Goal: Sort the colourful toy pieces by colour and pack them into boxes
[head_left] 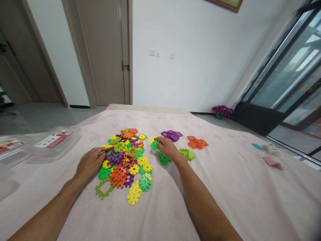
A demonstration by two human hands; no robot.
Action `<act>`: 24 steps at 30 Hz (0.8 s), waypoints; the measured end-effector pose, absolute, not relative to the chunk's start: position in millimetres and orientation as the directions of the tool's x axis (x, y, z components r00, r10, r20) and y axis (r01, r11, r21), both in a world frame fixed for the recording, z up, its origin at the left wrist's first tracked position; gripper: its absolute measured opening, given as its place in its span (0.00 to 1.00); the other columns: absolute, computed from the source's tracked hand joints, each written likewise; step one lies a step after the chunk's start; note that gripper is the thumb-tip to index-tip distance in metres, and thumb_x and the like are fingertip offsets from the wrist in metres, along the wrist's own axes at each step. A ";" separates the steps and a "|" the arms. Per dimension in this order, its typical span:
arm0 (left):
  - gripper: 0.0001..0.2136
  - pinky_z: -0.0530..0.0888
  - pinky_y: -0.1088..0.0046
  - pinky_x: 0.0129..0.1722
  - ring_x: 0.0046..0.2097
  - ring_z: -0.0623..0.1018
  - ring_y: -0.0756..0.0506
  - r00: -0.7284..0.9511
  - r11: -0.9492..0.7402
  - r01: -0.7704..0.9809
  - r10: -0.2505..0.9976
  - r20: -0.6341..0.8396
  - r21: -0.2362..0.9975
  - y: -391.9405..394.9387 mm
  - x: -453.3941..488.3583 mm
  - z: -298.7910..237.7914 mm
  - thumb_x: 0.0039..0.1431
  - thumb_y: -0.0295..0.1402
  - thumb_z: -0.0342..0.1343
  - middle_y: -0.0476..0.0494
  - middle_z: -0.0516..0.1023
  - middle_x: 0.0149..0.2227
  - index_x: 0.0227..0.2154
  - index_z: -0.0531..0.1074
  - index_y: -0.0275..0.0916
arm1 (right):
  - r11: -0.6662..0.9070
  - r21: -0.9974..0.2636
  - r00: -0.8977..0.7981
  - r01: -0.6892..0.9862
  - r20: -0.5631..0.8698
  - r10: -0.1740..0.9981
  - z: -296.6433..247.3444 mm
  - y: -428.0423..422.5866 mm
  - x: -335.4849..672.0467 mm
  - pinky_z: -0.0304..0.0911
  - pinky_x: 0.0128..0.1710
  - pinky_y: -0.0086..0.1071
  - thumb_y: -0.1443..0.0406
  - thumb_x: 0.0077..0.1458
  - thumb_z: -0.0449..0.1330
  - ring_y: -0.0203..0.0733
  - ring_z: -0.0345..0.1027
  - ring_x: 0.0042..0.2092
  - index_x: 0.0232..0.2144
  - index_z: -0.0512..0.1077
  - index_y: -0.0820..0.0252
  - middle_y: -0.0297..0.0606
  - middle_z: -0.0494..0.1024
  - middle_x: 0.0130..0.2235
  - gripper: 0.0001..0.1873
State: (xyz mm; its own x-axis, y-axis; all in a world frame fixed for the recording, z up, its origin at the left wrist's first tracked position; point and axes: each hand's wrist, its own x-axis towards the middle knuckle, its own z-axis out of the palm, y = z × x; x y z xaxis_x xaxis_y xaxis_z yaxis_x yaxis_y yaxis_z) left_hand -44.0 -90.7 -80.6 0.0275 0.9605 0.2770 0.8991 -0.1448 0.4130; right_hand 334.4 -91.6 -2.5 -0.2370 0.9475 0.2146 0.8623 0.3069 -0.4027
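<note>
A heap of slotted plastic building pieces [127, 160], in yellow, green, purple and orange, lies on the pink bedspread. My left hand [91, 162] rests at the heap's left side, fingers stretched onto its edge beside purple pieces [114, 156]. To the right of the heap, my right hand [167, 148] has its fingers closed on a green disc [153, 145]; a yellow disc [152, 139] shows right behind it. Under that wrist lie several darker green pieces [163, 159]. Light green square pieces [187, 154] sit just beyond the forearm.
Purple pieces [171, 135] and orange pieces [197, 143] form separate small piles behind my right hand. Clear plastic boxes [54, 144] with labelled lids stand at the left. A pink cloth [273, 163], a small white box [271, 149] and a blue item [257, 146] lie far right.
</note>
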 end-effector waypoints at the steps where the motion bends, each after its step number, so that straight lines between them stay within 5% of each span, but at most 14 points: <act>1: 0.22 0.70 0.65 0.54 0.56 0.76 0.39 0.026 -0.142 0.899 0.962 0.273 0.414 -90.8 -43.8 -80.2 0.64 0.42 0.42 0.41 0.79 0.55 0.51 0.77 0.42 | 0.311 -0.402 -0.266 0.861 0.165 0.950 4.7 -93.1 339.2 0.63 0.45 0.28 0.72 0.60 0.53 0.41 0.75 0.44 0.53 0.77 0.62 0.41 0.83 0.47 0.21; 6: 0.22 0.71 0.66 0.53 0.56 0.77 0.40 0.016 -0.134 0.896 0.963 0.270 0.424 -92.4 -42.5 -78.4 0.64 0.43 0.42 0.41 0.79 0.55 0.50 0.78 0.42 | 0.281 -0.283 -0.278 0.917 0.053 0.959 27.2 -102.8 349.4 0.58 0.35 0.29 0.68 0.62 0.52 0.40 0.72 0.35 0.35 0.82 0.64 0.40 0.83 0.35 0.17; 9: 0.23 0.71 0.65 0.54 0.56 0.76 0.40 0.019 -0.136 0.897 0.963 0.270 0.422 -92.8 -42.7 -78.1 0.64 0.43 0.42 0.41 0.79 0.56 0.51 0.77 0.42 | 0.317 -0.300 -0.287 0.900 0.140 0.948 25.8 -105.7 339.8 0.59 0.39 0.28 0.68 0.62 0.55 0.41 0.74 0.41 0.40 0.82 0.60 0.40 0.84 0.41 0.15; 15: 0.22 0.71 0.66 0.54 0.56 0.77 0.40 0.025 -0.143 0.899 0.961 0.276 0.415 -92.7 -43.1 -77.8 0.65 0.43 0.43 0.42 0.79 0.55 0.51 0.77 0.43 | 0.423 -0.317 -0.420 0.849 0.079 0.904 1.8 -109.7 305.4 0.61 0.42 0.30 0.61 0.58 0.65 0.42 0.74 0.44 0.45 0.82 0.56 0.39 0.83 0.43 0.13; 24: 0.22 0.69 0.66 0.56 0.56 0.76 0.40 0.029 -0.145 0.900 0.961 0.274 0.411 -89.7 -44.5 -81.5 0.65 0.42 0.43 0.42 0.79 0.56 0.51 0.78 0.43 | 0.479 -0.218 -0.481 0.850 0.045 0.875 -12.5 -110.6 293.5 0.58 0.46 0.32 0.60 0.50 0.73 0.44 0.69 0.46 0.40 0.82 0.57 0.40 0.80 0.43 0.14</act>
